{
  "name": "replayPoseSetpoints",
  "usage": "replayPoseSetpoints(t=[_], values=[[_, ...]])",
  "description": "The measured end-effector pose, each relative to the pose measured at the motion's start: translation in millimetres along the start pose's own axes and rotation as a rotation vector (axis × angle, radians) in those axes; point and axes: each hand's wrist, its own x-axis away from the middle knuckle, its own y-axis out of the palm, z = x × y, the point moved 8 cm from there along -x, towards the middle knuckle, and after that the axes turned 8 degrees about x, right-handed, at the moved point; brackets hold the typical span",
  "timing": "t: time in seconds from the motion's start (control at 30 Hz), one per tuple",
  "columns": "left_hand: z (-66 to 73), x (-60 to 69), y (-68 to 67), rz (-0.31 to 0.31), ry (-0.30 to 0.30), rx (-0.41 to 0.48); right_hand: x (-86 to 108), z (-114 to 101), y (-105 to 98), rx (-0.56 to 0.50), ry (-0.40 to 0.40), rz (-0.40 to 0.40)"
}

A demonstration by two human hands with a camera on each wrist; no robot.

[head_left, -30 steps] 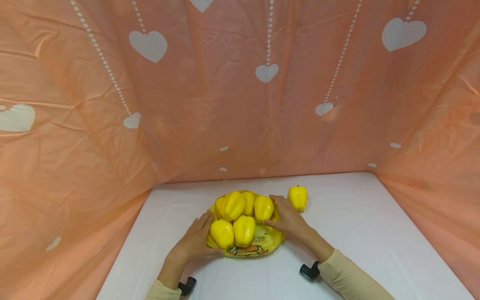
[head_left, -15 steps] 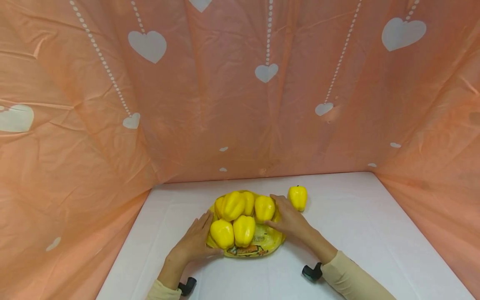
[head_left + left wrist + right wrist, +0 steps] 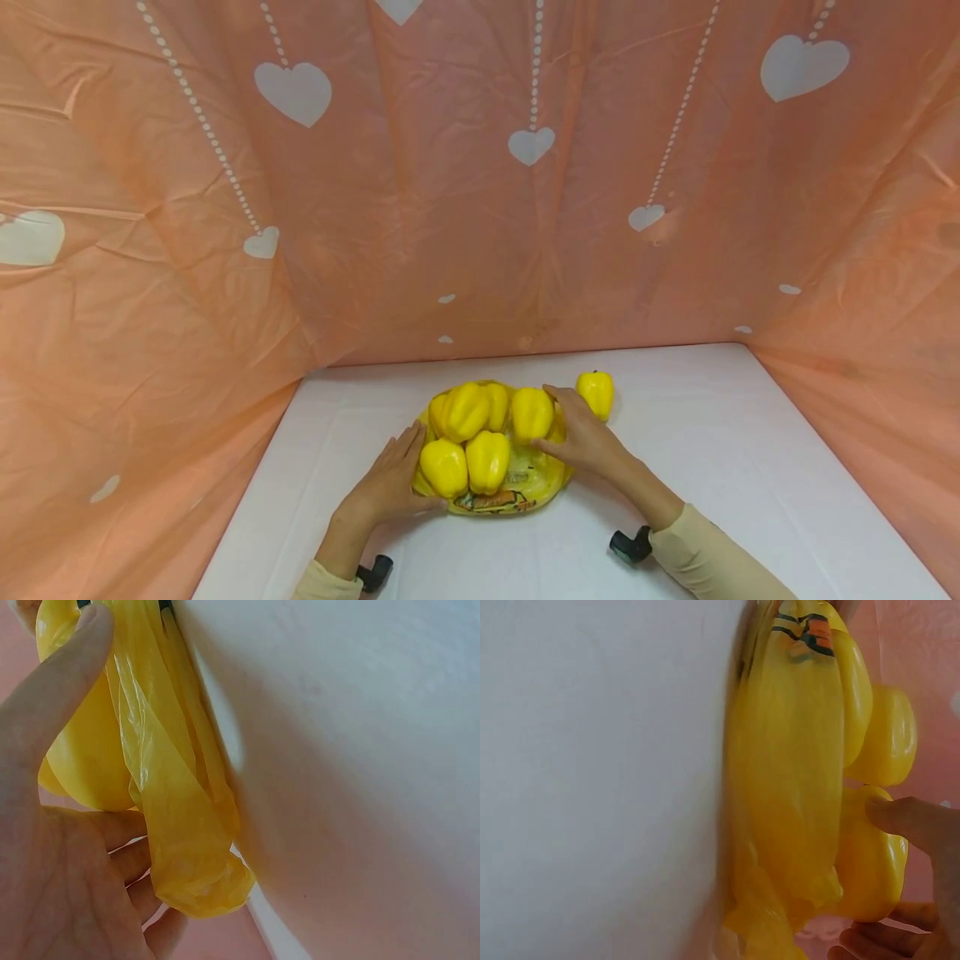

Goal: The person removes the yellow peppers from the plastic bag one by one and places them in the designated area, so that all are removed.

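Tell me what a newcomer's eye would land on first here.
Probably the yellow peppers bunched at the yellow plastic bag, between the left hand and the right hand, which grips one of them. Next comes the lone yellow pepper just past the right hand on the white table. Then come the white hearts scattered over the peach curtain behind.

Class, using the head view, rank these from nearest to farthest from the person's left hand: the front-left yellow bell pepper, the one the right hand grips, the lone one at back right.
1. Front-left yellow bell pepper: just right of the left hand.
2. Gripped yellow bell pepper: farther right, in the right hand.
3. Lone yellow bell pepper: back right, on the table.
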Motion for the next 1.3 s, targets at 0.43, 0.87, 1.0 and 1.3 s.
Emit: replayPoseSetpoints(t=[0.43, 0.87, 1.0, 1.3], values=[[0.3, 0.3, 0.1, 0.004, -0.004, 0.005, 5.1, 0.2, -10.3, -0.052, 0.034, -0.003], [-0.6, -0.1, 0.7, 0.006, 0.000, 0.005, 9.5, 0.6, -25.3, -0.047, -0.032, 0.055], [-1.0, -1.5, 1.0, 0.007, 0.006, 0.004, 10.9, 2.9, -28.4, -0.080, -0.046, 0.064], [0.3, -1.0, 0.6, 0.008, 0.000, 0.005, 17.5, 11.5, -38.8, -0.112, -0.053, 0.107]])
